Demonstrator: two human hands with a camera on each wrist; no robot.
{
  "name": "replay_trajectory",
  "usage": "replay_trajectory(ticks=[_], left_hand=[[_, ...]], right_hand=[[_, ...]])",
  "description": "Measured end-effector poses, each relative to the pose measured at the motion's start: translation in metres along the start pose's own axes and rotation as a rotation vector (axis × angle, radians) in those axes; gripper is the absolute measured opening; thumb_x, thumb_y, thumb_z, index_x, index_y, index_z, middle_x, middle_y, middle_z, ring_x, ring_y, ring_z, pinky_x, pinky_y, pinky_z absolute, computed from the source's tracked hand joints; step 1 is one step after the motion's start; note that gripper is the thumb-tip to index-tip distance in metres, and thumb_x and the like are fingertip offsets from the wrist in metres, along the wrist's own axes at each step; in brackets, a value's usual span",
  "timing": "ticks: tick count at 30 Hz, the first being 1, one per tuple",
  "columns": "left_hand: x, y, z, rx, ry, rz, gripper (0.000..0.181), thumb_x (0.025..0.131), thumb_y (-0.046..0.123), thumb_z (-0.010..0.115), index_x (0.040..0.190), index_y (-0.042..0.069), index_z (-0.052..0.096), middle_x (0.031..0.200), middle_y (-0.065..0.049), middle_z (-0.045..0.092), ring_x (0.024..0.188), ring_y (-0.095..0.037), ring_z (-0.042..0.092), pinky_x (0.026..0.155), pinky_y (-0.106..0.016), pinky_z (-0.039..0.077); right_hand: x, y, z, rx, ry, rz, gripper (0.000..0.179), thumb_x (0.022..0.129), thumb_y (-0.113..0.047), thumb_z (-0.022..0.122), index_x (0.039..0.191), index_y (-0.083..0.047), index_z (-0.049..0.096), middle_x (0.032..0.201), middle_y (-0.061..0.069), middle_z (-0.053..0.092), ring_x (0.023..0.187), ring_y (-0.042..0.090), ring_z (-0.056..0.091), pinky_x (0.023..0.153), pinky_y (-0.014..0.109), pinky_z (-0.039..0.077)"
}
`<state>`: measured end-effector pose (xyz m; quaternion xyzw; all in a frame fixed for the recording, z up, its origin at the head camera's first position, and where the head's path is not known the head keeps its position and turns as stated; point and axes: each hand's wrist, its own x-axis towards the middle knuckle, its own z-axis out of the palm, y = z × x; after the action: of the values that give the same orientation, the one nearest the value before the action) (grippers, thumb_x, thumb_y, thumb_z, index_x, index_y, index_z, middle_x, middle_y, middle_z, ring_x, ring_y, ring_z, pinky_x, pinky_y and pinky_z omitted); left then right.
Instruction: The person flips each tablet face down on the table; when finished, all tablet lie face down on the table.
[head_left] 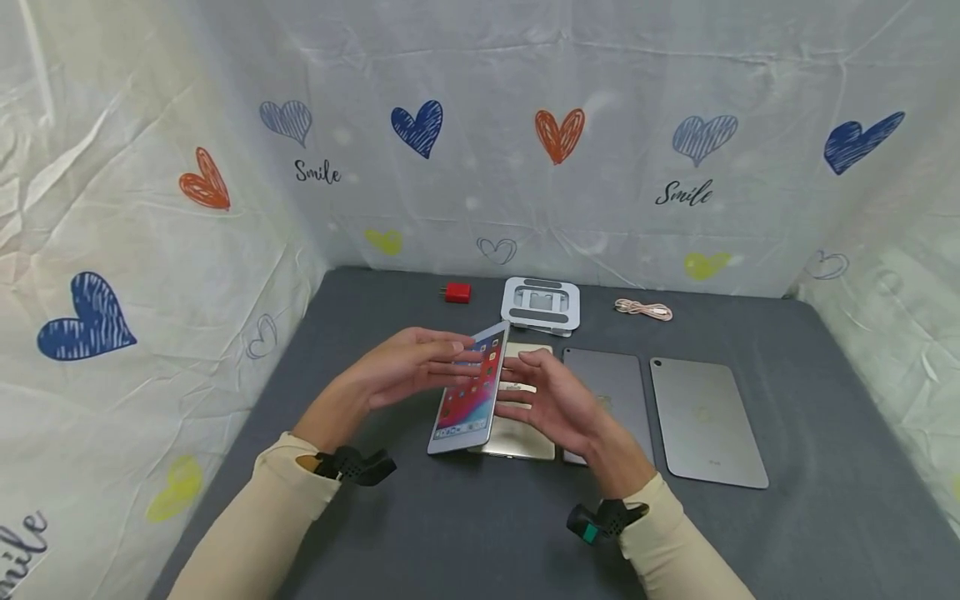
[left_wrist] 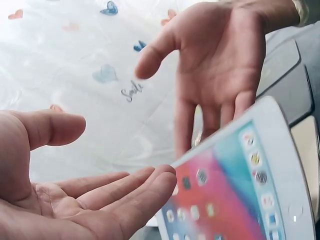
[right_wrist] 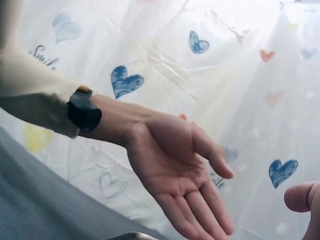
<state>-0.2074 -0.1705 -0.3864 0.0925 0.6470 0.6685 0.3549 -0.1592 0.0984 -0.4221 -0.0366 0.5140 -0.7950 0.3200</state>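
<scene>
A white tablet point(head_left: 472, 396) with its screen lit leans on one edge between the two hands, tilted up from the table. My left hand point(head_left: 408, 367) has its fingers straight, and their tips overlap the screen. On the other side, my right hand point(head_left: 558, 400) holds its fingers extended at the tablet's back edge. The left wrist view shows app icons and a home button on the tablet point(left_wrist: 225, 185), with both palms turned up or inward. In the right wrist view the left palm point(right_wrist: 170, 155) faces the camera, and only a dark edge of the tablet shows.
Right of the raised tablet lie a gold tablet point(head_left: 525, 437), a dark grey tablet point(head_left: 611, 375) and a silver-grey tablet point(head_left: 708, 425), all face down. Behind them are a red charger plug point(head_left: 457, 292), a white folding stand point(head_left: 542, 321) and a coiled cable point(head_left: 643, 310).
</scene>
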Motion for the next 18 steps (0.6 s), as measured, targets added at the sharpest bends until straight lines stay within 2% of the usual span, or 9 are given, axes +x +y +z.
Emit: replay_trajectory(ticks=[3, 8, 13, 18], left_hand=[[0.002, 0.004, 0.005, -0.002, 0.008, 0.004, 0.056, 0.115, 0.018, 0.056, 0.163, -0.007, 0.042, 0.162, -0.024, 0.056, 0.144, -0.039, 0.063, 0.123, -0.05, 0.05], [0.0, 0.009, 0.005, -0.006, 0.06, -0.002, 0.056, 0.116, 0.018, 0.055, 0.163, -0.009, 0.041, 0.16, -0.024, 0.058, 0.14, -0.035, 0.067, 0.118, -0.046, 0.054], [-0.006, 0.013, -0.001, -0.017, 0.106, 0.001, 0.054, 0.115, 0.018, 0.057, 0.16, -0.009, 0.045, 0.159, -0.025, 0.058, 0.144, -0.039, 0.063, 0.116, -0.046, 0.057], [-0.013, 0.017, -0.01, -0.004, 0.126, 0.017, 0.053, 0.115, 0.019, 0.055, 0.161, -0.007, 0.045, 0.161, -0.026, 0.056, 0.149, -0.042, 0.058, 0.117, -0.048, 0.056]], right_hand=[[0.002, -0.004, 0.009, -0.011, 0.001, -0.018, 0.068, 0.115, -0.04, 0.034, 0.171, -0.003, 0.026, 0.175, 0.019, 0.03, 0.152, 0.042, 0.042, 0.132, 0.056, 0.038], [0.008, -0.007, 0.024, -0.013, 0.014, -0.051, 0.063, 0.114, -0.035, 0.037, 0.167, 0.0, 0.033, 0.172, 0.019, 0.033, 0.148, 0.041, 0.046, 0.128, 0.055, 0.044], [0.016, -0.006, 0.036, -0.015, 0.024, -0.08, 0.061, 0.114, -0.035, 0.039, 0.161, 0.004, 0.039, 0.167, 0.021, 0.037, 0.143, 0.041, 0.05, 0.126, 0.055, 0.047], [0.025, -0.003, 0.047, -0.019, 0.036, -0.095, 0.058, 0.114, -0.033, 0.037, 0.161, 0.001, 0.039, 0.164, 0.021, 0.038, 0.14, 0.039, 0.05, 0.128, 0.055, 0.044]])
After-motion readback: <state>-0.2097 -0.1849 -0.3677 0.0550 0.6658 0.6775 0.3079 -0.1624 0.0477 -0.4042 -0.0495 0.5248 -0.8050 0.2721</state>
